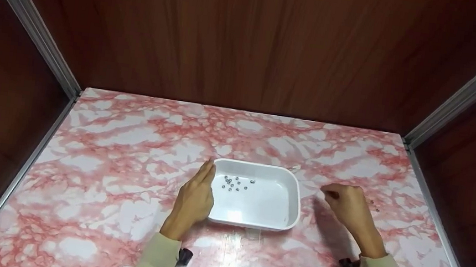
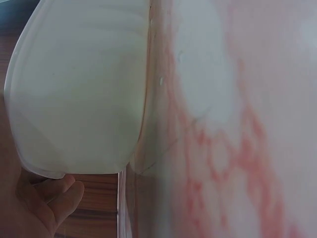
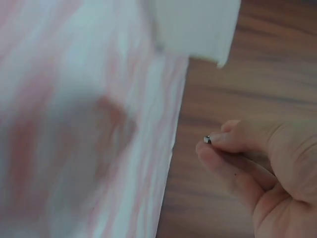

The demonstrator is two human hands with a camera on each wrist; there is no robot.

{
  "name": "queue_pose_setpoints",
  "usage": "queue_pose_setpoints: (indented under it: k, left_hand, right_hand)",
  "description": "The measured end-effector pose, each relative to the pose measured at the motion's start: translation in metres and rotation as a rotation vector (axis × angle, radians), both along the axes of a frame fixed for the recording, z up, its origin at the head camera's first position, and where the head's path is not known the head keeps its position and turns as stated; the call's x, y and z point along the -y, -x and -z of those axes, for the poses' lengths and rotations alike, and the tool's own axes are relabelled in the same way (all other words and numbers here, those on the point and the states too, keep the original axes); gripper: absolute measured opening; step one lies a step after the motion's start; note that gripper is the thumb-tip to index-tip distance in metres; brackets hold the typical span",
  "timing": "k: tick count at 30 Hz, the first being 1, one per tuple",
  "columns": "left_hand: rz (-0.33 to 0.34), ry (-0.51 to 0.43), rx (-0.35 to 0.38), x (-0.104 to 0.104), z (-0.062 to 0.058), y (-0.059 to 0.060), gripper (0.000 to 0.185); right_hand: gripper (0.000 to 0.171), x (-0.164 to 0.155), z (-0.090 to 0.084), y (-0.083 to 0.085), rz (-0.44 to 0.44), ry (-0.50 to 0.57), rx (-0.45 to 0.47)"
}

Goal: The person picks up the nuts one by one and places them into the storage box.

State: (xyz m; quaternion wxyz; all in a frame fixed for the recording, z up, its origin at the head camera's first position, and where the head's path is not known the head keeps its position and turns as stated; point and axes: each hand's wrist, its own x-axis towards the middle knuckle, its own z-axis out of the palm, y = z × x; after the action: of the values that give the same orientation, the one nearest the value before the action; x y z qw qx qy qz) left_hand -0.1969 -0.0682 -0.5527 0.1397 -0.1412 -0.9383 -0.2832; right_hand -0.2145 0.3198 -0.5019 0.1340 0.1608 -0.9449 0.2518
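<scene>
A white rectangular tray [image 1: 254, 220] lies on the table, with several small metal nuts [image 1: 232, 185] scattered over the left part of its floor. Along the tray's left side rests my left hand [image 1: 195, 199], its fingers straight against the outer wall; the left wrist view shows fingers [image 2: 67, 201] at the tray's edge. My right hand [image 1: 350, 208] is raised over the table just right of the tray. Between its thumb and forefinger it pinches one small metal nut [image 3: 207, 140], seen in the right wrist view and hidden in the head view.
A few more small nuts [image 1: 377, 210] lie on the table to the right of my right hand. The tabletop [image 1: 90, 169] has a red and white marbled surface. Dark wood-look panels [image 1: 250, 38] with grey metal edging close it in at the back and both sides.
</scene>
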Motion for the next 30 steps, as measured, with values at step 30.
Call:
queue_pose_setpoints:
  k: [30]
  left_hand:
    - [-0.015,-0.005,-0.014,-0.001,0.003,0.001,0.049]
  right_hand:
    - [0.017,0.116,-0.031,0.039,-0.237,0.636,0.638]
